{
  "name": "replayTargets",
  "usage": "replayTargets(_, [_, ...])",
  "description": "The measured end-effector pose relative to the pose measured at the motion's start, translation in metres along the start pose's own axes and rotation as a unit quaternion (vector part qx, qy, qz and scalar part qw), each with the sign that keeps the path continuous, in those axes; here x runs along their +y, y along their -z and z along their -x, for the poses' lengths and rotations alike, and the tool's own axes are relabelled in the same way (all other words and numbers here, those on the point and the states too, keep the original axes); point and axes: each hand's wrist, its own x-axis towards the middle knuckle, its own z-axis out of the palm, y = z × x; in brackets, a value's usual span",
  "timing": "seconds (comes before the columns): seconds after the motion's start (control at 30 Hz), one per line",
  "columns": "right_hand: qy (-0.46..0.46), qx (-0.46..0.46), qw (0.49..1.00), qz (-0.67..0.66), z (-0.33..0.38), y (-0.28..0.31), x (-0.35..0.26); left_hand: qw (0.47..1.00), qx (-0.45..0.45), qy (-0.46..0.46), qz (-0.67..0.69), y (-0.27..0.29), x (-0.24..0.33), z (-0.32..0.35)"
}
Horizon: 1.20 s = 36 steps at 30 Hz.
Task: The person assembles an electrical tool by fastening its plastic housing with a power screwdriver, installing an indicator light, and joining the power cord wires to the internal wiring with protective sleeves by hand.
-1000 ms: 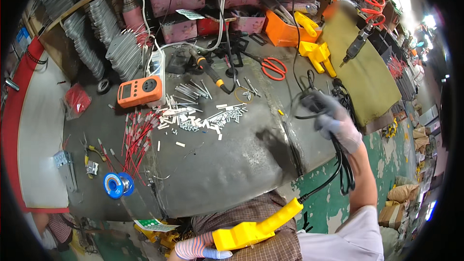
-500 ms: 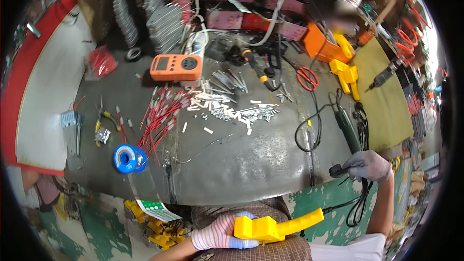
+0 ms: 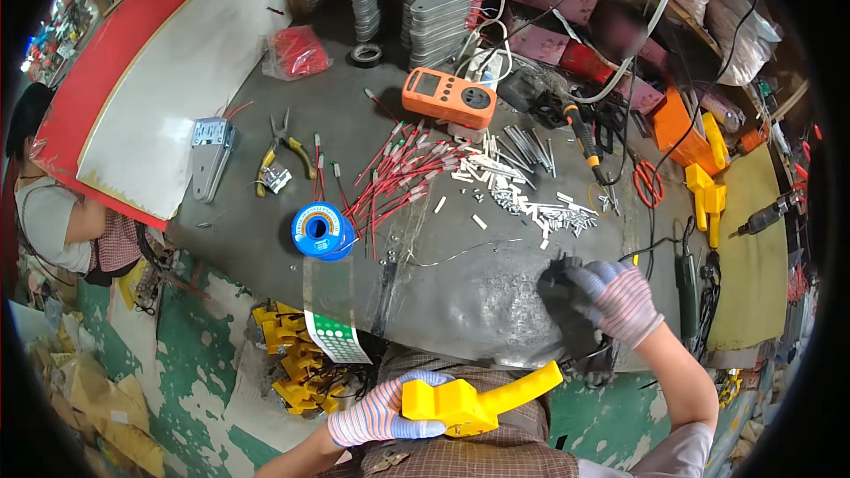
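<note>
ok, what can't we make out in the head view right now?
All head view:
- Dark thing at the right hand: blurred, merges with the shadow; kind and grip unclear.
- Left hand: some fingers hidden behind the yellow handle.
- Small screws: too small and heaped to count.
- Co-worker: hands hidden by the red-edged board.

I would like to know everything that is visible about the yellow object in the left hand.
The yellow object looks like moulded plastic, bright and smooth. It has a blocky, stepped head and a long handle slanting up to the right. The left hand, in a striped glove, grips the head end, fingers along its upper and lower edges. It is held over the brown checked cloth. Whether a cord joins the handle's tip is unclear.
</note>
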Motion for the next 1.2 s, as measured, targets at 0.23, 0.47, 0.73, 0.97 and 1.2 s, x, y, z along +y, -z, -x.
replayTargets(0.23, [-0.032, 0.039, 0.998, 0.023, -0.011, -0.022, 0.007, 0.999, -0.022, 0.045, -0.007, 0.010, -0.006, 0.004])
replayTargets(0.47, [-0.057, 0.225, 0.849, -0.475, -0.133, 0.059, -0.023, 0.988, 0.135, -0.071, 0.031, -0.010, 0.020, 0.011])
replayTargets(0.73, [-0.079, 0.143, 0.964, -0.212, -0.262, 0.041, 0.011, 0.960, 0.231, -0.086, 0.133, -0.032, 0.034, -0.057])
replayTargets(0.97, [-0.059, 0.124, 0.965, -0.224, -0.278, 0.030, 0.025, 0.964, 0.216, -0.062, 0.146, -0.019, 0.039, -0.071])
replayTargets(1.2, [-0.074, 0.106, 0.980, -0.150, -0.275, 0.036, 0.021, 0.962, 0.223, -0.061, 0.143, -0.020, 0.038, -0.074])
